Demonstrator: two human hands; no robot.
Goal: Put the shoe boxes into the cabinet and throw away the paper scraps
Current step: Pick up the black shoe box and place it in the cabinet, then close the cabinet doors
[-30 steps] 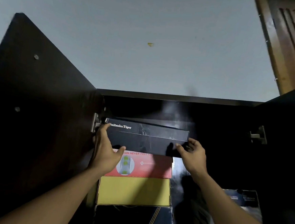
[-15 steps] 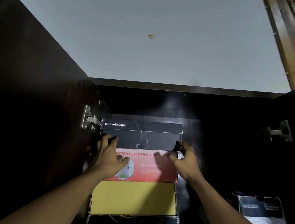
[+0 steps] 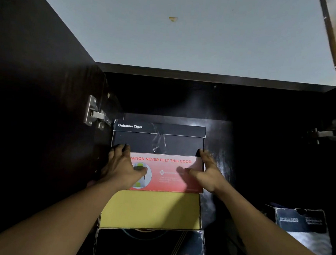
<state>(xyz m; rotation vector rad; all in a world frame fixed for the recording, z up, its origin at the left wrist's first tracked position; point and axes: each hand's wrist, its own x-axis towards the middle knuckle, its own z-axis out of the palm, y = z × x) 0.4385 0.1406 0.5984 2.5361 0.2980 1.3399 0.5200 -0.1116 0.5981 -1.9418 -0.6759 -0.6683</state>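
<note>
Below the red box (image 3: 167, 173), a yellow box (image 3: 150, 210) and a dark box (image 3: 149, 248) form the lower tiers of the stack. The left hand (image 3: 122, 168) and right hand (image 3: 207, 172) lie at the red box's upper corners, fingers extended, apparently pressing the black Onitsuka Tiger box (image 3: 158, 138), which sits directly on the red box inside the cabinet (image 3: 207, 77).

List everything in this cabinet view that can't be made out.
- Slogan on the red box: its first letters are hidden by the left hand, head view.
- Small print on the red box: blurred.
- The bottom dark box: cut off by the lower frame edge, lettering too dim to read.
- The cabinet interior right of the stack: lost in darkness.
- The Skechers box: smaller lettering blurred.
</note>
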